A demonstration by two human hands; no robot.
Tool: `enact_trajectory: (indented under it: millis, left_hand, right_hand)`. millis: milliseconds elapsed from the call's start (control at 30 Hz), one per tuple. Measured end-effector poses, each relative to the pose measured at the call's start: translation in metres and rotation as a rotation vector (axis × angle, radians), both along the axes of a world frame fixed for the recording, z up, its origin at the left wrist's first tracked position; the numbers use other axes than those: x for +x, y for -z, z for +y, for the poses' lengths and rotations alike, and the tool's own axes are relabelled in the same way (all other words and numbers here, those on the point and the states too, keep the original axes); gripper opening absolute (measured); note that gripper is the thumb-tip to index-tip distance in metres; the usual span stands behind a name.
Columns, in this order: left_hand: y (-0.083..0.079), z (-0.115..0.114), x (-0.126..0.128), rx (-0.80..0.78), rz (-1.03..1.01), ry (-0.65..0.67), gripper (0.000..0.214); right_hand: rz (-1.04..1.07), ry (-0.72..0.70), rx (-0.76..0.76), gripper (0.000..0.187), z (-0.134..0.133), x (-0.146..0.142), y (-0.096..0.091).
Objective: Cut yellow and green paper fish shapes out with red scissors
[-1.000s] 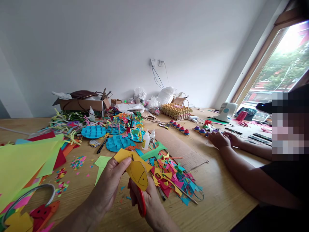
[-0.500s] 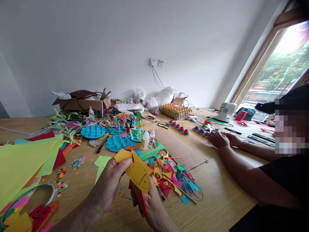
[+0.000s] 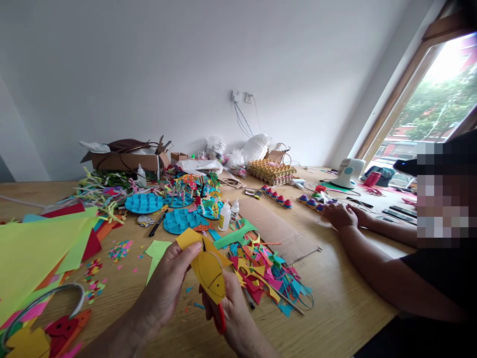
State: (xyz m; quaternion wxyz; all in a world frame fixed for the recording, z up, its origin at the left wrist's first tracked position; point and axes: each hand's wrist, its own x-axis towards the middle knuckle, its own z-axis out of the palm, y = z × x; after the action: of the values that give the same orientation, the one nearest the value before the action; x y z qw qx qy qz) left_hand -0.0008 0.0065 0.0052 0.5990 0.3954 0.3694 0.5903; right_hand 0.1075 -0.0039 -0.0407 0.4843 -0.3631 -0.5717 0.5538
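Right grip (image 3: 235, 309) holds red scissors (image 3: 221, 320), scraps (image 3: 263, 271) just beyond, counter (image 3: 331, 293) running rightward to its edge; left grip (image 3: 171, 278) pinches yellow paper (image 3: 207, 272) between both.

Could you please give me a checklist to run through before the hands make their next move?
1. Yellow paper gripped by the left hand: ok, the thumb presses on its upper part.
2. Red-handled scissors in the right hand: ok, the handle shows in its grasp.
3. Fish-like drawing readable: ok, the dark lines and eye dot face the camera.
4. Scissor blades lined up with the drawn edge: cannot tell, the paper and hand hide them.
5. Left fingers behind the paper clear of the blades: cannot tell, both are hidden.
6. Other person's hands clear of the scissors: ok, they are well to the right.
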Motion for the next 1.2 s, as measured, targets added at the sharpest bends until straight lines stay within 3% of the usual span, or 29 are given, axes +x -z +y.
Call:
enact_trajectory:
  millis: [333,667,867,1067,1200]
  left_hand:
    - [0.006,0.001,-0.001,0.010,-0.018,-0.005,0.006]
    - [0.005,0.000,0.000,-0.002,0.052,0.024,0.011]
    - [0.007,-0.001,0.002,-0.008,0.064,0.028,0.012]
    - [0.011,-0.006,0.006,-0.067,0.062,0.123,0.016]
    - [0.006,-0.007,0.004,-0.115,0.058,0.162,0.015]
  right_hand:
    - [0.006,-0.010,0.035,0.018,0.004,-0.001,0.015]
    - [0.047,0.024,0.023,0.011,0.001,-0.003,0.006]
    - [0.058,0.028,0.056,0.021,-0.001,-0.001,0.013]
    - [0.079,0.019,0.015,0.040,-0.011,0.003,0.023]
    - [0.083,0.108,0.003,0.047,-0.017,0.010,0.020]
